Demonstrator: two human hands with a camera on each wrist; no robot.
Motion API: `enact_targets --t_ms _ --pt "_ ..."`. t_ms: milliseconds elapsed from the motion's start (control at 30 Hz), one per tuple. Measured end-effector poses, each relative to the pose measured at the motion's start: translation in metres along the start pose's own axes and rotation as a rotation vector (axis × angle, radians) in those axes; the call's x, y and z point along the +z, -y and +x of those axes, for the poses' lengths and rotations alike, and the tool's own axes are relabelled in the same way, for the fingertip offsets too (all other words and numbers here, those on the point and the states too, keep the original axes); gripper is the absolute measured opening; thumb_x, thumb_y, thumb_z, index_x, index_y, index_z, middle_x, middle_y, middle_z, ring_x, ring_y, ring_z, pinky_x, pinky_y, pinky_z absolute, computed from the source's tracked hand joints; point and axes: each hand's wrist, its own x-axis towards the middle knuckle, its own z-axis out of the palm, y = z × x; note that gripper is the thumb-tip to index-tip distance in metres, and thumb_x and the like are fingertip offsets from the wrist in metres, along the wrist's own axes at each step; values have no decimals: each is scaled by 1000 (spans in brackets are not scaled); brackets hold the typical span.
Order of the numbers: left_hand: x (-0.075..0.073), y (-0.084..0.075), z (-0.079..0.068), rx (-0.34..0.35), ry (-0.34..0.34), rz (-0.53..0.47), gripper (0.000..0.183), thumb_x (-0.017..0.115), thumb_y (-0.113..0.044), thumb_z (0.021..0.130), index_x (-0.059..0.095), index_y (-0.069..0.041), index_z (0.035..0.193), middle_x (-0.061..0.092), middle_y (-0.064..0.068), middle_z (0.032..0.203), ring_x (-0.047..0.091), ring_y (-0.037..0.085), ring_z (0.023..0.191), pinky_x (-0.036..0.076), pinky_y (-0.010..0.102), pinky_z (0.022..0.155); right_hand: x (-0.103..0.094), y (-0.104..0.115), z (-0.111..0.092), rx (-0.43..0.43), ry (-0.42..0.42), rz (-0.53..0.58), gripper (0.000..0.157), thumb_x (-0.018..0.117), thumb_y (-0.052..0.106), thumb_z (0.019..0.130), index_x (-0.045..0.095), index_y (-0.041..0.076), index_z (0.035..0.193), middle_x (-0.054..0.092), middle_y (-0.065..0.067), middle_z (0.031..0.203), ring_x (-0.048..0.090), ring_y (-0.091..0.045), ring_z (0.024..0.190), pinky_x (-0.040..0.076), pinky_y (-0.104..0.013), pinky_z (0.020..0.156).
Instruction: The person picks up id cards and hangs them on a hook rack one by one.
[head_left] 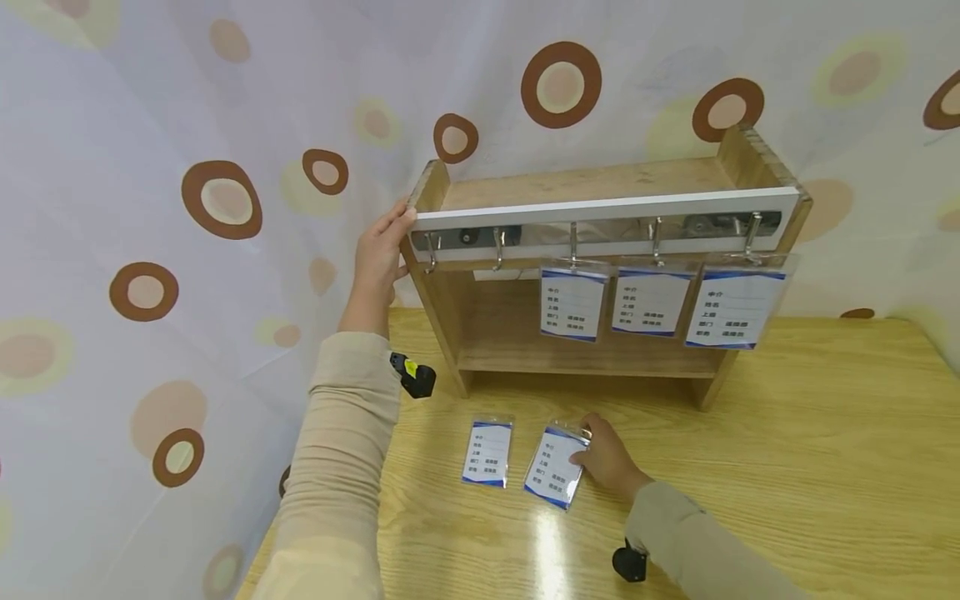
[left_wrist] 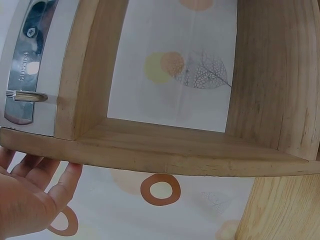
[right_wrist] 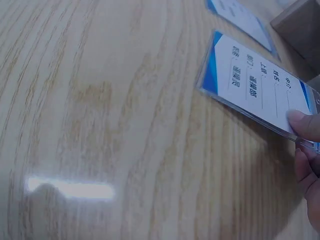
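My right hand [head_left: 609, 457] pinches a clear-sleeved ID badge [head_left: 555, 468] by its top right edge, thumb on the printed face. The right wrist view shows that badge [right_wrist: 260, 85] tilted, its near edge raised over the table. Left of it lies a second badge [head_left: 488, 452], flat. My left hand [head_left: 381, 254] touches the upper left side of a wooden shelf [head_left: 585, 358]; in the left wrist view its fingertips rest along the side panel [left_wrist: 165, 164]. Three similar badges, one of them the rightmost badge [head_left: 735, 307], hang from the shelf's hooks.
A white hook rail [head_left: 615, 202] runs across the shelf's upper front; its two left hooks, one the leftmost hook [head_left: 431, 252], carry no badge. The shelf stands on a wood-grain table [head_left: 840, 433] before a patterned wall covering [head_left: 480, 75].
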Motion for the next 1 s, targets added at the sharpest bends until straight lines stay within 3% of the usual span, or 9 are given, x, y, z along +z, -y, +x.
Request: enact_targets --t_ms 300,533,733,1000 --pt "0 -1 -1 4 4 16 47 57 -36 81 48 -22 125 37 -4 133 36 17 117 34 46 88 -10 14 0 41 -62 77 31 58 -4 77 45 -7 105 53 -22 102 50 -34 93 43 -41 76" --pt "0 -1 -2 13 5 25 47 56 -36 82 47 -22 126 36 -4 134 35 18 118 33 47 88 -15 32 -3 12 -51 196 26 53 -2 83 48 -2 108 51 -14 98 49 -24 84 43 -31 66" --pt "0 -1 -1 15 -4 34 46 56 -36 82 47 -23 126 35 -3 134 33 19 120 32 48 89 -21 52 -4 -46 -34 213 27 51 -2 84 49 -1 111 53 -10 97 47 -20 82 44 -27 67" --pt "1 -1 -2 13 0 35 47 56 -35 82 46 -22 126 35 -5 134 32 18 120 32 48 88 -35 72 -4 -22 -47 259 28 51 -2 83 52 6 109 51 -9 92 46 -20 78 45 -27 62"
